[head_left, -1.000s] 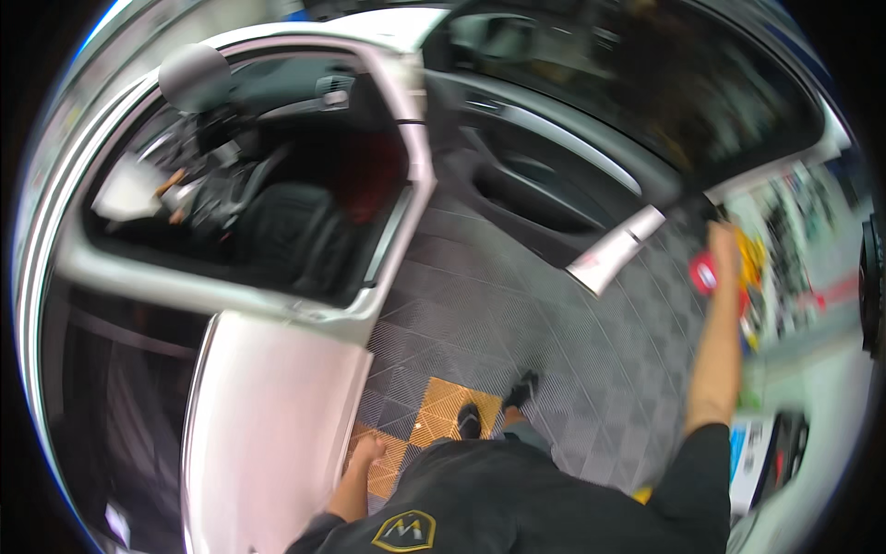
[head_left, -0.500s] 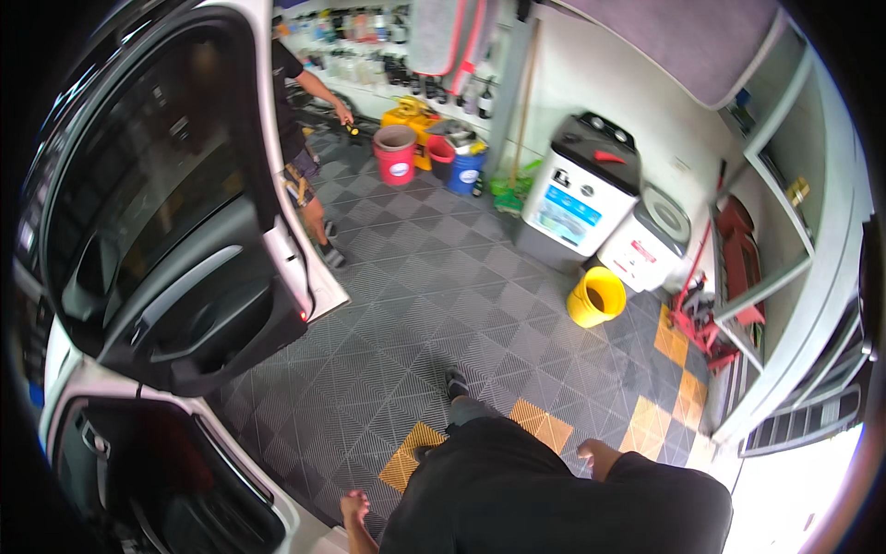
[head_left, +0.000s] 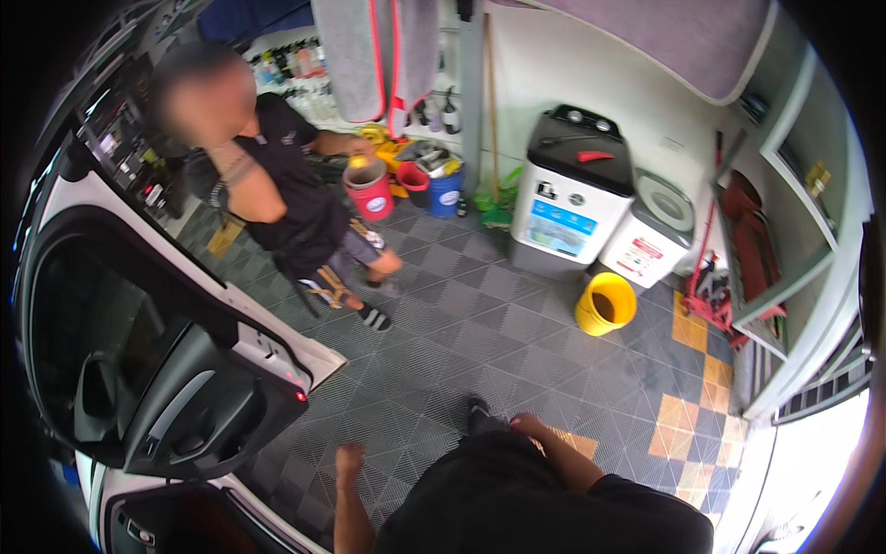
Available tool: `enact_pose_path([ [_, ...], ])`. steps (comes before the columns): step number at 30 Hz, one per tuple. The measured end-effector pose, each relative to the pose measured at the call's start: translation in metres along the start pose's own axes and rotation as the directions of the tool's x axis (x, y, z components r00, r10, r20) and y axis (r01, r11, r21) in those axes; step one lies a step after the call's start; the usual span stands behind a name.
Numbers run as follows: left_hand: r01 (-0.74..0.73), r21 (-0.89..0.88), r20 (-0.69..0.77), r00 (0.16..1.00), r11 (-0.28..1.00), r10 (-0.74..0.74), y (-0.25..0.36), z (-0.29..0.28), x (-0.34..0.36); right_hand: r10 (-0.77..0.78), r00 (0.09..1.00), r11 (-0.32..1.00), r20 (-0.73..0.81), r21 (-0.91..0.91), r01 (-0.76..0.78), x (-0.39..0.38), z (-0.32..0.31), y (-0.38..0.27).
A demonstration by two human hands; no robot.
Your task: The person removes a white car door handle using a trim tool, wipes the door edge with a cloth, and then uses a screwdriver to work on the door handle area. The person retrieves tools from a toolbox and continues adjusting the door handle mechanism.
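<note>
My left hand (head_left: 349,462) hangs low beside my body, its fingers curled in with no object visible in them. The open white car door (head_left: 212,415) with its black inner panel stands to its left, apart from it. In front of my dark clothing is my right hand (head_left: 528,427), loosely closed and seemingly holding nothing; its fingers are small and partly blurred. Under both hands lies the grey tiled floor (head_left: 443,342). One of my shoes (head_left: 477,406) shows just ahead of my body.
Another person (head_left: 305,194) stands beyond the car door, one arm raised, the other toward a red bucket (head_left: 369,189). A yellow bucket (head_left: 606,305) stands by a washing machine (head_left: 568,208) and a smaller white machine (head_left: 651,231). Metal shelving (head_left: 784,277) lines the right.
The other person has come out from behind the car door. My right hand has swung inward in front of my body, and my left hand is higher. The view has shifted.
</note>
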State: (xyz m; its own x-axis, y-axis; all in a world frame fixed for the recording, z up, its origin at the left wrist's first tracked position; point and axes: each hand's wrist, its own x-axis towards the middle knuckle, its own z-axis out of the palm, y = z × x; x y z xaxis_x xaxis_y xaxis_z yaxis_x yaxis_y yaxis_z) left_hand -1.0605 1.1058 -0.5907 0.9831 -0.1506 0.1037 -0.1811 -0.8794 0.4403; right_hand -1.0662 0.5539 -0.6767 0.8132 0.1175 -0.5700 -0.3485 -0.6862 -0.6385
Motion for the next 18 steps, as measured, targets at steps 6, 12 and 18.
enact_pose_path([
  [6,0.452,-0.331,0.229,0.890,0.828,-0.395,0.090,0.021,0.065,0.229,0.940,0.869,0.254,0.381,-0.315,0.096,-0.120,-0.031],
  [12,0.305,-0.200,0.484,0.857,0.931,-0.177,0.024,0.050,0.024,0.197,0.964,0.928,-0.180,-0.283,-0.242,0.140,-0.208,-0.091],
  [18,0.259,0.052,0.818,0.543,0.964,-0.190,-0.035,0.032,0.024,0.022,0.561,0.981,-0.827,0.125,0.146,0.120,-0.246,-0.236],
])
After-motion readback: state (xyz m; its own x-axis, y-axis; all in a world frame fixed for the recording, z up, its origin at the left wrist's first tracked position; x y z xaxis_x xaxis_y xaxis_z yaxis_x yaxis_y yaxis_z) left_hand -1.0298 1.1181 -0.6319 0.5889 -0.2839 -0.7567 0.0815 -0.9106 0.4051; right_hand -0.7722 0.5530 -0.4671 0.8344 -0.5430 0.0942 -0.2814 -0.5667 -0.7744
